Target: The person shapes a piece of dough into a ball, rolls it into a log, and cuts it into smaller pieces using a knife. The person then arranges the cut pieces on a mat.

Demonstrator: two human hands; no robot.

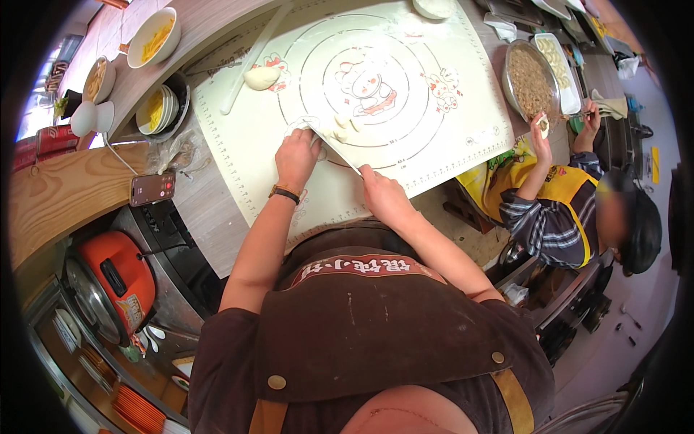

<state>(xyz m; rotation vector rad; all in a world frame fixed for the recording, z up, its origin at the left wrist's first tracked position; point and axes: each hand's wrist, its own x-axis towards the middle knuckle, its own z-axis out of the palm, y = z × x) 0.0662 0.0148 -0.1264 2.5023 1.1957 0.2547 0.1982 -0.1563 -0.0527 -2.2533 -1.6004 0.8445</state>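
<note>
On the white silicone pastry mat (374,149), my left hand (296,158) rests with its fingertips on a piece of pale dough (303,122), partly covered by the fingers. My right hand (384,194) grips a thin, knife-like blade (340,153), seen nearly edge-on. It slants from that hand to the dough beside my left fingertips. Several small cut dough pieces (341,129) lie just right of the blade's far end. A smooth dough lump (262,78) sits farther off on the mat's left side, beside a long translucent rolling pin (255,59).
A white bowl (434,7) stands at the mat's far edge. At right, a co-worker (564,206) holds a filled wrapper near a metal bowl of filling (531,78) and a tray of dumplings (558,68). A phone (153,187), stacked bowls (157,111) and an orange-red cooker (116,282) are at left.
</note>
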